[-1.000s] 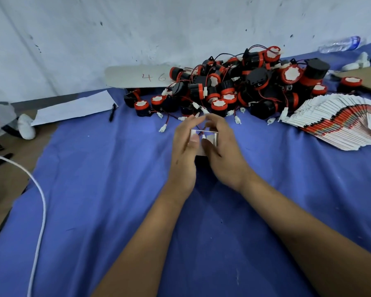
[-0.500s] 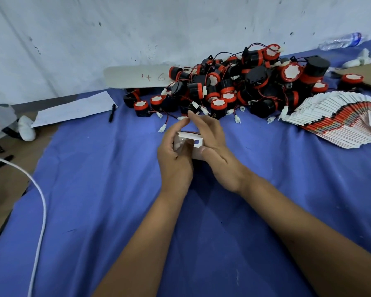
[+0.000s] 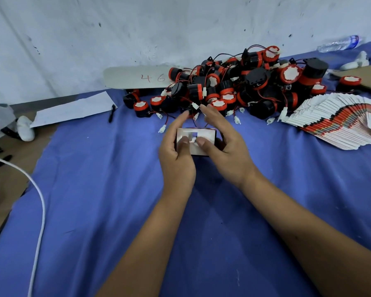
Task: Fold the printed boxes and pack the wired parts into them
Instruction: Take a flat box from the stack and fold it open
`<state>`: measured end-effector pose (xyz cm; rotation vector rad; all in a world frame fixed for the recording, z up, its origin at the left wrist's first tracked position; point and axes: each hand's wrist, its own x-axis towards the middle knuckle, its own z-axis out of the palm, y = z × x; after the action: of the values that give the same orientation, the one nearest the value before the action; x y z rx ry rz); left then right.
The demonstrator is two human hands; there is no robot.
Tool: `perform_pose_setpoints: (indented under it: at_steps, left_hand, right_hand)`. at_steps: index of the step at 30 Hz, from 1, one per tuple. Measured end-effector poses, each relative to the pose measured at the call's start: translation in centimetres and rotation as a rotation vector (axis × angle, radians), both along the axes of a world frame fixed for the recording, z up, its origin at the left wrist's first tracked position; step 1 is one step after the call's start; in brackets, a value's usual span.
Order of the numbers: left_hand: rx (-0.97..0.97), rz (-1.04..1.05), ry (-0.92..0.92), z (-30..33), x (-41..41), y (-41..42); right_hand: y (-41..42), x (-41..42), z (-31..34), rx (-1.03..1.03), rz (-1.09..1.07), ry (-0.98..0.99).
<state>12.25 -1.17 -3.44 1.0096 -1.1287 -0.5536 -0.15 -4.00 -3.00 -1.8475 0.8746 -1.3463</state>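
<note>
A small white printed box point(image 3: 202, 136) is held over the blue cloth between both hands. My left hand point(image 3: 177, 155) grips its left side with the thumb pressed on the top flap. My right hand point(image 3: 227, 151) grips the right side, its thumb on the same flap, index finger raised. Through a gap in the flap a bit of white connector shows. Behind the box lies a heap of black-and-red wired parts point(image 3: 240, 86) with white plugs. A fanned stack of flat printed boxes point(image 3: 338, 123) lies at the right.
The blue cloth point(image 3: 107, 200) covers the work surface against a white wall. A card marked 46 point(image 3: 137, 78), a white paper sheet point(image 3: 73, 110) and a black pen point(image 3: 111, 112) lie at back left. A white cable point(image 3: 39, 211) curves along the left. A plastic bottle point(image 3: 341, 42) lies far right.
The box has been turned so its white flap faces up, and both thumbs have come onto that flap. My hands have shifted slightly toward me.
</note>
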Motion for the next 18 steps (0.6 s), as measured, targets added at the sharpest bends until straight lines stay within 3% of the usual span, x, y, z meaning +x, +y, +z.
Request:
perform_pose_setpoints:
  at_steps: [2, 10, 18]
  left_hand:
    - [0.012, -0.022, 0.087, -0.1, 0.2, -0.3]
    - [-0.060, -0.103, -0.142, 0.1, -0.2, 0.0]
    - [-0.102, -0.053, -0.075, 0.1, 0.8, -0.2]
  right_hand:
    - [0.1, 0.3, -0.1, 0.025, 0.012, 0.037]
    - [-0.3, -0.2, -0.2, 0.032, 0.013, -0.025]
    - [0.8, 0.5, -0.2, 0.100, 0.156, -0.008]
